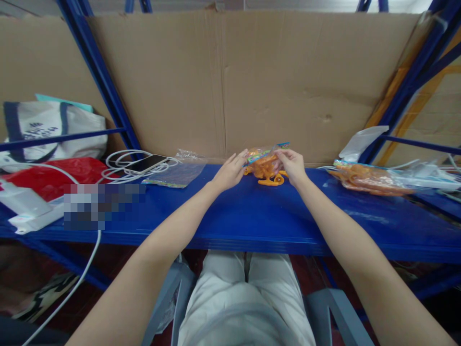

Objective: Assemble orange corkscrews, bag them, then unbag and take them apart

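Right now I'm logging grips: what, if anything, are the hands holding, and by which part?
The right hand seems to pinch the printed clear bag near its right end; whether the left hand grips anything cannot be told.

Bare forearms (169, 240) enter from the lower corners; creased off-white trousers (216, 298) show at bottom centre.

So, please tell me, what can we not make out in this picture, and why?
All in the head view:
Left hand: whether its fingertips grip anything; too small to tell.
Orange parts: their full outline; the right hand and plastic bag partly cover them.
Print on that bag: too small and blurred.
Pixelated patch: it masks whatever is behind.
White casing: its far end; cut off by the left edge.
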Demonstrator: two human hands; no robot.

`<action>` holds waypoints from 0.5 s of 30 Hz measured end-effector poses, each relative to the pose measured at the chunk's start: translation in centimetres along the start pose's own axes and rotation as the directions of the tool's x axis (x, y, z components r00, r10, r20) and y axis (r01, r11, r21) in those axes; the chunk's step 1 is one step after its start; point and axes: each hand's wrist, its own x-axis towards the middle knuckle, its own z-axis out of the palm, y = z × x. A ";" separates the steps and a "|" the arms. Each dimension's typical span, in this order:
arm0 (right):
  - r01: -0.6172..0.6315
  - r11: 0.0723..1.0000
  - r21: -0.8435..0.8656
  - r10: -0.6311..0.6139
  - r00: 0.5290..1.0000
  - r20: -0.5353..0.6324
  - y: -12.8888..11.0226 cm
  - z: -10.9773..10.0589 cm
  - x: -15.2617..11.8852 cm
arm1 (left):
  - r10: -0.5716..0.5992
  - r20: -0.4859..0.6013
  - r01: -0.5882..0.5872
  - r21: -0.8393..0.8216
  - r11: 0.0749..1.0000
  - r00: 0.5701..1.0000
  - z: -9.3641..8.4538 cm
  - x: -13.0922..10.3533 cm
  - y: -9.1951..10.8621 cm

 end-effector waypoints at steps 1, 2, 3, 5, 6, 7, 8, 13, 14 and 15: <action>-0.005 1.000 0.008 0.006 0.999 -0.037 0.1 -0.1 0.2 | -0.021 -0.008 0.021 -0.038 0.999 1.000 0.0 0.0 0.1; -0.013 1.000 0.015 0.014 0.998 -0.067 0.2 -0.2 0.3 | -0.059 -0.024 0.057 -0.082 0.995 0.998 0.1 0.1 0.2; -0.020 1.000 0.020 0.021 0.996 -0.090 0.3 -0.2 0.4 | -0.111 -0.042 0.105 -0.127 0.986 0.993 0.3 0.1 0.2; -0.030 0.999 0.019 0.032 0.993 -0.116 0.3 -0.2 0.5 | -0.225 -0.057 0.209 -0.207 0.956 0.973 0.7 0.2 0.2; -0.039 0.999 0.016 0.041 0.992 -0.117 0.3 -0.2 0.5 | -0.276 -0.041 0.259 -0.240 0.936 0.960 0.9 0.1 0.2; -0.052 0.999 0.013 0.053 0.993 -0.109 0.2 -0.1 0.4 | -0.320 -0.006 0.307 -0.270 0.913 0.947 1.1 0.0 0.2; -0.070 0.997 0.011 0.071 0.993 -0.092 0.1 0.0 0.3 | -0.356 0.049 0.354 -0.298 0.887 0.933 1.3 -0.1 0.2; -0.152 0.988 -0.007 0.152 0.988 -0.019 -0.6 0.5 -0.3 | -0.441 0.305 0.534 -0.396 0.747 0.844 1.8 -0.6 0.8; -0.153 0.988 -0.015 0.153 0.988 -0.032 -0.7 0.5 -0.3 | -0.452 0.312 0.548 -0.402 0.734 0.835 1.8 -0.5 1.0; -0.150 0.988 -0.023 0.149 0.988 -0.051 -0.8 0.6 -0.3 | -0.465 0.312 0.559 -0.400 0.727 0.828 1.7 -0.4 1.2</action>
